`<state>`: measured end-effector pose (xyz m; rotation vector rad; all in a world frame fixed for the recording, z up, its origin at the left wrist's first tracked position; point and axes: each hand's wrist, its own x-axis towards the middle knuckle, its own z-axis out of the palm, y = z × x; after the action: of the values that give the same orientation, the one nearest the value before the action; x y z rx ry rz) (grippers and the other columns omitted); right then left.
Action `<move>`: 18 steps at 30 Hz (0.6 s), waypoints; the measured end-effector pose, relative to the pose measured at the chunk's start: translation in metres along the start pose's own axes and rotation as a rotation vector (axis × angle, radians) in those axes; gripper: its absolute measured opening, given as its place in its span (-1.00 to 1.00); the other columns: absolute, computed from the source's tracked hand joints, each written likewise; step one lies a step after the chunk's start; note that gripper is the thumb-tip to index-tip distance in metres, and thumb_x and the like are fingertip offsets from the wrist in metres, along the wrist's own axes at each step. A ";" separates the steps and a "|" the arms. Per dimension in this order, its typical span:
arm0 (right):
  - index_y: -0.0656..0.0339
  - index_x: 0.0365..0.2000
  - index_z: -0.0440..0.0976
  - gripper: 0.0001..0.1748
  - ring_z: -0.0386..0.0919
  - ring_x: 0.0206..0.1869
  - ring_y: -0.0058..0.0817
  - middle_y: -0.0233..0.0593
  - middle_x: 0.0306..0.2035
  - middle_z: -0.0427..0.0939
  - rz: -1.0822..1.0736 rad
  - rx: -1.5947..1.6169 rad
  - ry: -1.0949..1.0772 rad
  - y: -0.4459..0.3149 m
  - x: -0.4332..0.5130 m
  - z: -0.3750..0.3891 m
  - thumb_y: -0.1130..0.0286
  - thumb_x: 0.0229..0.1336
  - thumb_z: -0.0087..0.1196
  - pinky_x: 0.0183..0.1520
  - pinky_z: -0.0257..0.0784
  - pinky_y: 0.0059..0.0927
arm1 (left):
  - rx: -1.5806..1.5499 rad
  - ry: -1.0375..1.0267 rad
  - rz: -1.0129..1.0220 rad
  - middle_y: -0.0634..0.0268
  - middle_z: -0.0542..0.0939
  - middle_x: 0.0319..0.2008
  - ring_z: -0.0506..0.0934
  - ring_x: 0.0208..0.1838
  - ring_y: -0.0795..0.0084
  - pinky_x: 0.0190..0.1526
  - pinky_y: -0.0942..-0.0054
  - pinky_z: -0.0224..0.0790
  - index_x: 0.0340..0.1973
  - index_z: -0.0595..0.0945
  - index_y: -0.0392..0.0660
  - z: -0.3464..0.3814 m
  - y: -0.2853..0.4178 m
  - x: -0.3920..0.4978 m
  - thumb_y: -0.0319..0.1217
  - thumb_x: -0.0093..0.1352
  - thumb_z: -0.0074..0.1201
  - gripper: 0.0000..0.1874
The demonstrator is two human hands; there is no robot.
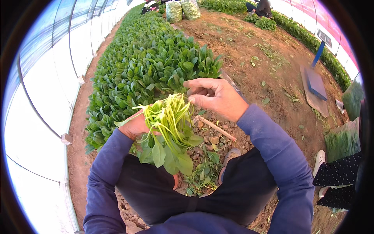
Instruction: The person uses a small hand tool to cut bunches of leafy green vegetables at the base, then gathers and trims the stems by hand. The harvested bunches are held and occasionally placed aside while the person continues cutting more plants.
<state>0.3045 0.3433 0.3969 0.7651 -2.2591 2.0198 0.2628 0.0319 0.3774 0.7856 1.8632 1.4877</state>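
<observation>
My left hand point(136, 124) is closed around a bunch of spinach-like greens point(171, 122), its pale stem ends up and its leaves hanging down over my lap. Just right of the stem ends is my right hand point(220, 98), thumb and forefinger close together near a thin stem; whether they pinch anything is hard to tell. A small tool with a wooden handle point(217, 128) lies on the soil below my right hand, its head partly hidden. Loose leaves and stems point(204, 175) lie on the ground between my feet.
A dense bed of leafy greens point(152, 58) stretches ahead. At right are a blue platform scale point(315, 83), clear bags of greens point(342, 143) and a standing person's legs point(336, 172). Filled bags point(173, 11) and seated people point(263, 8) are farther off. The greenhouse wall point(38, 117) curves along the left.
</observation>
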 end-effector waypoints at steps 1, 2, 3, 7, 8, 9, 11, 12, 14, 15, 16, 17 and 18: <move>0.34 0.14 0.60 -0.58 0.66 -0.19 -0.57 -0.31 -0.26 0.72 0.009 0.022 -0.033 -0.003 0.000 0.004 0.39 0.33 0.30 -0.07 0.62 -0.43 | 0.016 -0.007 -0.003 0.25 0.54 0.39 0.50 0.36 0.42 0.46 0.27 0.31 0.48 0.39 -0.15 0.003 0.001 0.001 -0.41 0.12 0.61 0.03; 0.35 0.11 0.61 -0.60 0.66 -0.22 -0.58 -0.34 -0.28 0.71 0.017 0.044 -0.067 -0.005 -0.001 0.005 0.38 0.34 0.30 -0.12 0.62 -0.45 | 0.032 -0.013 -0.006 0.26 0.54 0.38 0.50 0.36 0.43 0.46 0.27 0.31 0.48 0.39 -0.15 0.005 0.001 0.002 -0.40 0.12 0.61 0.03; 0.35 0.06 0.62 -0.65 0.65 -0.27 -0.61 -0.36 -0.30 0.70 0.043 0.047 -0.059 -0.009 -0.001 0.002 0.38 0.35 0.29 -0.18 0.60 -0.47 | 0.015 -0.024 -0.015 0.26 0.54 0.38 0.50 0.36 0.43 0.46 0.28 0.31 0.48 0.39 -0.16 0.006 0.000 0.004 -0.39 0.12 0.61 0.03; 0.29 -0.17 0.63 -0.86 0.56 -0.46 -0.74 -0.46 -0.42 0.62 0.063 0.163 0.113 -0.008 0.000 -0.014 0.41 0.42 0.19 -0.40 0.48 -0.59 | 0.010 -0.061 0.010 0.27 0.55 0.38 0.51 0.35 0.44 0.45 0.28 0.31 0.48 0.40 -0.15 0.002 -0.008 0.008 -0.39 0.11 0.62 0.03; 0.30 -0.11 0.63 -0.83 0.57 -0.43 -0.73 -0.48 -0.43 0.61 0.068 0.070 0.154 -0.008 0.000 -0.023 0.42 0.41 0.20 -0.38 0.50 -0.58 | 0.036 -0.054 0.012 0.27 0.55 0.38 0.51 0.35 0.44 0.45 0.28 0.31 0.48 0.40 -0.15 -0.001 -0.009 0.007 -0.39 0.11 0.62 0.03; 0.31 -0.04 0.63 -0.79 0.58 -0.41 -0.73 -0.50 -0.44 0.59 0.073 -0.024 0.195 -0.006 0.001 -0.029 0.43 0.41 0.21 -0.36 0.51 -0.57 | 0.061 -0.047 0.013 0.27 0.55 0.38 0.51 0.35 0.44 0.45 0.28 0.31 0.48 0.40 -0.15 -0.001 -0.007 0.007 -0.39 0.11 0.62 0.03; 0.32 0.03 0.63 -0.73 0.59 -0.37 -0.73 -0.49 -0.40 0.63 -0.043 -0.089 0.159 0.001 -0.002 -0.024 0.45 0.38 0.23 -0.32 0.53 -0.57 | 0.007 -0.032 -0.026 0.28 0.56 0.37 0.51 0.35 0.44 0.45 0.27 0.32 0.48 0.41 -0.13 0.001 -0.002 0.006 -0.42 0.10 0.62 0.03; 0.32 0.06 0.63 -0.70 0.59 -0.35 -0.73 -0.48 -0.39 0.64 -0.100 -0.122 0.142 0.001 -0.004 -0.018 0.45 0.37 0.24 -0.30 0.54 -0.56 | -0.036 -0.031 -0.031 0.28 0.56 0.37 0.52 0.35 0.43 0.45 0.27 0.32 0.48 0.40 -0.12 0.004 0.001 0.005 -0.42 0.10 0.62 0.04; 0.32 0.08 0.64 -0.67 0.60 -0.32 -0.73 -0.45 -0.34 0.68 0.060 -0.036 0.004 -0.004 -0.004 -0.013 0.46 0.35 0.27 -0.27 0.55 -0.57 | -0.100 -0.006 -0.082 0.29 0.56 0.37 0.52 0.36 0.42 0.45 0.25 0.33 0.50 0.39 -0.10 0.009 0.006 0.006 -0.43 0.08 0.62 0.07; 0.31 0.09 0.65 -0.66 0.61 -0.30 -0.74 -0.44 -0.32 0.70 0.140 0.008 -0.065 -0.007 -0.004 -0.008 0.47 0.34 0.28 -0.25 0.56 -0.58 | -0.082 -0.038 -0.026 0.27 0.59 0.33 0.55 0.30 0.41 0.39 0.26 0.39 0.49 0.39 -0.11 0.009 0.004 0.006 -0.41 0.16 0.58 0.00; 0.31 -0.02 0.70 -0.75 0.62 -0.32 -0.74 -0.39 -0.28 0.74 0.091 0.057 -0.049 0.001 -0.005 0.000 0.45 0.35 0.28 -0.26 0.56 -0.59 | -0.063 -0.070 0.030 0.24 0.62 0.28 0.59 0.25 0.39 0.33 0.26 0.46 0.49 0.40 -0.12 0.008 0.002 0.006 -0.38 0.23 0.54 -0.07; 0.31 -0.02 0.70 -0.76 0.62 -0.32 -0.73 -0.38 -0.27 0.74 0.089 0.063 -0.064 0.001 -0.005 0.000 0.45 0.35 0.27 -0.26 0.57 -0.59 | -0.045 -0.101 0.086 0.21 0.65 0.24 0.62 0.20 0.38 0.28 0.26 0.52 0.48 0.41 -0.14 0.007 -0.001 0.007 -0.36 0.31 0.50 -0.14; 0.32 -0.03 0.70 -0.76 0.63 -0.32 -0.73 -0.37 -0.27 0.74 0.087 0.066 -0.080 0.001 -0.004 0.000 0.45 0.36 0.27 -0.26 0.57 -0.59 | -0.059 -0.094 0.061 0.22 0.65 0.23 0.63 0.18 0.39 0.26 0.27 0.53 0.47 0.41 -0.14 0.006 -0.003 0.007 -0.37 0.31 0.50 -0.15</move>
<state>0.3076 0.3449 0.3948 0.7792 -2.3174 2.1494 0.2631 0.0407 0.3729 0.8764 1.7325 1.5092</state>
